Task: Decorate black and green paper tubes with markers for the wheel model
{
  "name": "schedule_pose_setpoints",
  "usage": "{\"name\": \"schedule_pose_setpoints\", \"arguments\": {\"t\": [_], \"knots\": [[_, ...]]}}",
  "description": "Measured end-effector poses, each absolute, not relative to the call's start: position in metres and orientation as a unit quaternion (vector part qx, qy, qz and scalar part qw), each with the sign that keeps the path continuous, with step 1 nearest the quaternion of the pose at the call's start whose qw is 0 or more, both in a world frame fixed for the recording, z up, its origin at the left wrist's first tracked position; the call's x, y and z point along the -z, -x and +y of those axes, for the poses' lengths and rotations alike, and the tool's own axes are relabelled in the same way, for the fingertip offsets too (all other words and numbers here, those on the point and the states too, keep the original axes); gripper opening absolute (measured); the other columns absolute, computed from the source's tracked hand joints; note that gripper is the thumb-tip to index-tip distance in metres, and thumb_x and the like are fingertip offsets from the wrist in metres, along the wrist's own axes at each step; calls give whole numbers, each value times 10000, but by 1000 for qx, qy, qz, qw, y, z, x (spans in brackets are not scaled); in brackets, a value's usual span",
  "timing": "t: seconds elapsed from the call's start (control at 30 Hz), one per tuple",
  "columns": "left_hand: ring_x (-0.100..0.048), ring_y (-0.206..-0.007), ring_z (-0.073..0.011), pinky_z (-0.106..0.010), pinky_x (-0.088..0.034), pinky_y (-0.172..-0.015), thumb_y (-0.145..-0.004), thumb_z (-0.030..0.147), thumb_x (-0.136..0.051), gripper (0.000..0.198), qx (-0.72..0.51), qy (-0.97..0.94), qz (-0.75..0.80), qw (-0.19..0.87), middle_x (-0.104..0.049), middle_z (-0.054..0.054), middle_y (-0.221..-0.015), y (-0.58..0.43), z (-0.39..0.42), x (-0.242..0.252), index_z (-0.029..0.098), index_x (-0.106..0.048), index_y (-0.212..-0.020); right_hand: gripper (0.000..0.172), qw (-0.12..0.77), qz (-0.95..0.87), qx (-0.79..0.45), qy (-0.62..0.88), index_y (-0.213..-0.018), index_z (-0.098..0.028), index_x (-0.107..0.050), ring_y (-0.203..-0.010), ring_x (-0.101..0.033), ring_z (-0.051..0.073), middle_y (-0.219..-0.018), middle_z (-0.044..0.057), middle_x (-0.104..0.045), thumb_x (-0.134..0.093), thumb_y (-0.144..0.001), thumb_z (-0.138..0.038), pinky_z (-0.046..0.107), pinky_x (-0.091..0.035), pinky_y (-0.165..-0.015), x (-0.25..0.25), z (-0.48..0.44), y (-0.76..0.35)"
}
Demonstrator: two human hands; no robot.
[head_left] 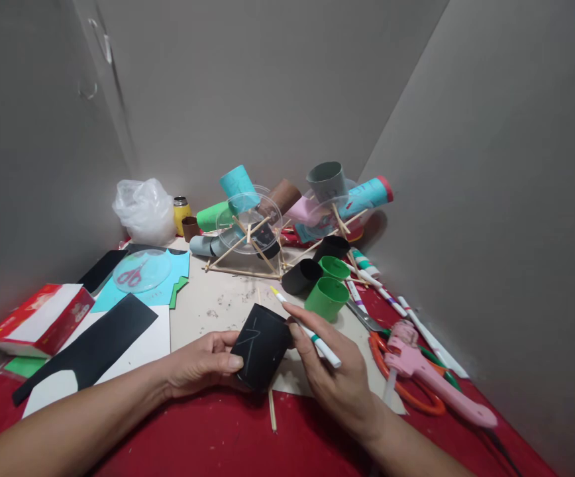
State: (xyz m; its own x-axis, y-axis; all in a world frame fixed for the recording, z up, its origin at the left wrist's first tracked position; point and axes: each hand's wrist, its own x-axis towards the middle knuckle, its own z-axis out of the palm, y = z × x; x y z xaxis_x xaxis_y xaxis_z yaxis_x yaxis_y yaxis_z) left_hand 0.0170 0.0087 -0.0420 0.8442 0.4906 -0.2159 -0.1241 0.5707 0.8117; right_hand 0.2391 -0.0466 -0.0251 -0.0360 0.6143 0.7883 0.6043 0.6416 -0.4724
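A black paper tube [261, 348] with pale lines drawn on its side is tilted in front of me. My left hand [210, 361] is closed round its left side, thumb on the front. My right hand [334, 368] pinches a white marker [324, 347] with a yellow tip and a green band; the tip points up and away, off the tube. The fingers of that hand are at the tube's right edge. A thin wooden stick [272, 411] lies partly hidden beneath the tube. Just beyond stand green paper rings [326, 299] and a black paper tube [301, 277].
Behind are stick-framed wheels with clear discs [249, 224] and coloured tubes. To the right lie a pink glue gun [431, 377], orange-handled scissors [429, 401] and several markers. Black paper [99, 344], a red box [39, 318] and a plastic bag [143, 211] are left. Grey walls enclose the table.
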Motion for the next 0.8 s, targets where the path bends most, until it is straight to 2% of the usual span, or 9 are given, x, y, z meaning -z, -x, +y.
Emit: {"name": "schedule_pose_setpoints", "arguments": {"t": [0.13, 0.23, 0.37, 0.43, 0.6, 0.8], "knots": [[-711, -904, -197, -350, -567, -900, -686, 406, -903, 614, -197, -401, 215, 868, -752, -132, -1069, -16, 11, 45, 120, -730, -1200, 362, 598, -672, -29, 435, -1312, -236, -650, -856, -752, 184, -1082, 76, -761, -602, -964, -149, 335, -632, -781, 25, -52, -244], [-711, -930, -216, -389, -555, -924, -699, 407, -888, 611, -213, -386, 232, 867, -742, -153, -1118, -14, 13, 49, 119, -724, -1213, 337, 626, -653, 0, 427, -1276, -232, -682, -843, -732, 204, -1022, 75, -753, -604, -960, -145, 373, -612, -748, 21, -58, -245], [-705, -945, -209, -345, -541, -893, -716, 403, -872, 627, -233, -382, 253, 858, -734, -159, -1146, -14, 16, 54, 125, -703, -1252, 309, 627, -672, 20, 394, -1196, -205, -710, -740, -700, 186, -852, 45, -724, -605, -928, -92, 325, -573, -637, 18, -66, -245], [-703, -928, -202, -343, -537, -888, -719, 398, -870, 594, -239, -378, 255, 857, -737, -148, -1122, -14, 17, 55, 132, -712, -1227, 291, 616, -686, 29, 386, -1148, -191, -707, -726, -699, 183, -826, 41, -715, -611, -902, -68, 316, -571, -629, 20, -70, -244], [-700, -883, -191, -342, -527, -888, -710, 400, -877, 542, -243, -382, 257, 854, -740, -109, -1024, -16, 17, 54, 150, -730, -1167, 274, 578, -720, 62, 380, -1106, -179, -672, -759, -717, 187, -851, 49, -730, -582, -886, -43, 351, -595, -716, 21, -72, -242], [-690, -864, -184, -333, -531, -861, -717, 378, -877, 499, -249, -388, 247, 852, -729, -92, -992, -18, 15, 52, 153, -737, -1140, 272, 539, -752, 83, 370, -1054, -205, -638, -661, -706, 154, -798, 2, -730, -553, -865, -29, 469, -539, -948, 13, -68, -239]]}}
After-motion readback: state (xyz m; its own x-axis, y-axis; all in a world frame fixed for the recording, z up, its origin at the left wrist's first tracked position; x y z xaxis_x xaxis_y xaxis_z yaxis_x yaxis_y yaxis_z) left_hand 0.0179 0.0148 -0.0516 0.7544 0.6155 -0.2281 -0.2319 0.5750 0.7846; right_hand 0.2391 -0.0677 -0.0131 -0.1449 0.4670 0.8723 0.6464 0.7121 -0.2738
